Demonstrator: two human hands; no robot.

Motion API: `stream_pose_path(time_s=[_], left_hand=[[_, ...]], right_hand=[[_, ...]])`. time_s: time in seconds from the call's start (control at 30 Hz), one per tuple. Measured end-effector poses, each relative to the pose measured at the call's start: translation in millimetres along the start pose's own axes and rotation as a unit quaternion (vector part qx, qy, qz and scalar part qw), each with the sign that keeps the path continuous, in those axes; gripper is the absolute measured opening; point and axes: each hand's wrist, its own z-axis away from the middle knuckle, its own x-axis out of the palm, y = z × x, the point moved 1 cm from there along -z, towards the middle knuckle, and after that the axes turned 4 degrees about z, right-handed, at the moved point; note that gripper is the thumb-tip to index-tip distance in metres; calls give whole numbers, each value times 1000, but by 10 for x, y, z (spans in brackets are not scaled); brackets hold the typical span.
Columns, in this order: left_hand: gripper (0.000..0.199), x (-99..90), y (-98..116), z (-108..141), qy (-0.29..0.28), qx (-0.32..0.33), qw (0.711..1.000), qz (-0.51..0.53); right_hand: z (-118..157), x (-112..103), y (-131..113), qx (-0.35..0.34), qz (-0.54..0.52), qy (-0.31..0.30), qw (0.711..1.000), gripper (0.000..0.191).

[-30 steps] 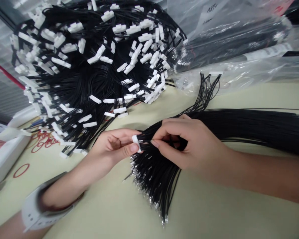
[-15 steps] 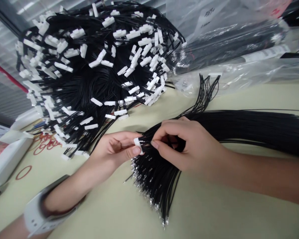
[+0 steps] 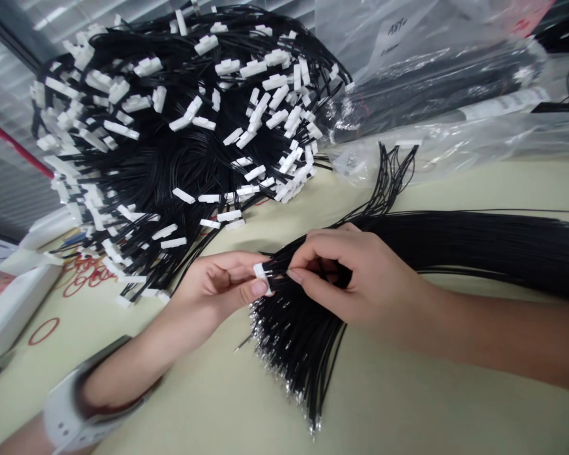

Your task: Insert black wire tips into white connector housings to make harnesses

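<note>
My left hand [image 3: 222, 284] pinches a small white connector [image 3: 262, 273] between thumb and fingers. Black wires run from that connector toward my right hand [image 3: 341, 268], whose thumb and forefinger are pinched on a thin black wire just right of it. Beneath both hands lies a thick bundle of black wires [image 3: 294, 341], its bare metal tips fanned out toward the lower left. The bundle stretches away to the right under my right hand.
A large heap of black cables [image 3: 171, 151] with white connectors fills the upper left. Clear plastic bags [image 3: 436, 88] lie at the upper right. Red rubber bands [image 3: 88, 275] and a white box [image 3: 16, 309] are at the left. Behind my right hand stands a wired connector [image 3: 409, 143].
</note>
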Motion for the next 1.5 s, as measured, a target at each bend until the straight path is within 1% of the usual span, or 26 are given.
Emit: stream_pose_path(time_s=[0.07,0.17,0.23,0.33,0.43,0.57,0.67,0.77,0.87,1.0,1.13,1.27,1.37,1.5], left_hand=[[20,7,0,8,7,-8,1000,10],[21,26,5,23,21,-18,999,32],[20,43,9,29,13,-17,999,48],[20,66,12,30,8,-20,998,52],[21,80,15,29,25,-23,999,34],[20,87,22,40,30,-16,999,22],[20,82,35,39,20,5,1000,19],[19,64,45,16,14,34,999,-2],[19,33,37,-17,25,41,999,-10],[21,5,21,-45,16,43,999,5],[17,6,14,-39,-2,25,1000,-6],[20,16,11,-14,-14,28,999,-14],[20,26,6,-1,-5,16,1000,-11],[17,43,5,8,8,7,1000,-4]], right_hand=[[7,2,-5,-24,13,2,1000,7],[26,7,-28,-81,49,10,995,10],[39,12,-41,-110,72,22,991,14],[49,23,-45,-117,84,17,989,16],[51,31,-40,-111,75,4,991,14],[51,22,-43,-117,64,4,991,13],[35,-1,-41,-103,33,18,994,10],[12,-30,-31,-87,-13,51,995,9],[-2,-60,-26,-69,-37,72,994,12],[-23,-96,-55,-42,-30,52,997,17],[-61,-114,-105,5,-15,16,1000,12],[-61,-104,-118,40,-10,-12,999,14],[-39,-80,-94,47,8,-23,999,15],[-24,-45,-60,35,20,-23,999,16]])
